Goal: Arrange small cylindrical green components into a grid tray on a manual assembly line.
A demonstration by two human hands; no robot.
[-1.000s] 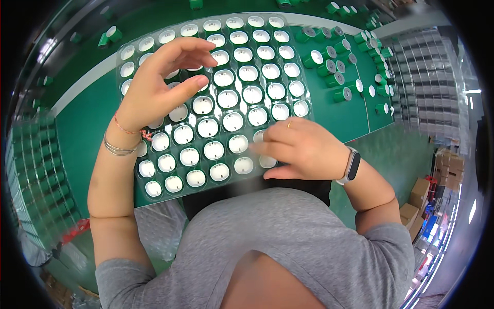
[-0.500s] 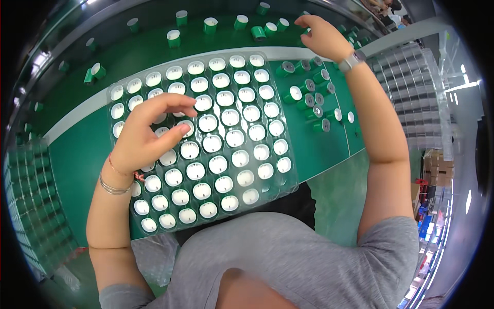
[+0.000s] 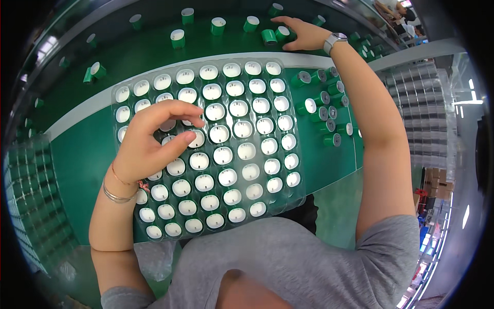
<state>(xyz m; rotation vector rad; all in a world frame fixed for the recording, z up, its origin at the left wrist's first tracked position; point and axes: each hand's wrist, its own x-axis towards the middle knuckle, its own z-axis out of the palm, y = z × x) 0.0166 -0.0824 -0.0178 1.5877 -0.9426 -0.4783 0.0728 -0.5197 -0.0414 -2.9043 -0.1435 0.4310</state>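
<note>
A clear plastic tray (image 3: pixel 282 203) lies on the green table in front of me. Most of its pockets hold green cylindrical parts with white oval tops, such as the white-topped part (image 3: pixel 219 134). My left hand (image 3: pixel 157 136) hovers over the tray's left half, fingers curved and thumb apart, with nothing between them. At the back, on the dark green belt, my right hand (image 3: pixel 303 35) is open. Its index finger and thumb spread around a standing green cylinder (image 3: pixel 282 34); whether they touch it I cannot tell. Beside that one, another green cylinder (image 3: pixel 268 37) lies tipped over.
Several green cylinders (image 3: pixel 329 113) with grey ends lie right of the tray. More stand along the belt (image 3: pixel 149 49), behind a pale rail (image 3: pixel 216 57). Stacked clear trays (image 3: pixel 419 113) stand at the right, others (image 3: pixel 31 190) at the left.
My right hand has moved left along the belt and its fingers now spread around a standing cylinder. The tray and the view have shifted slightly; my left hand stays over the tray.
</note>
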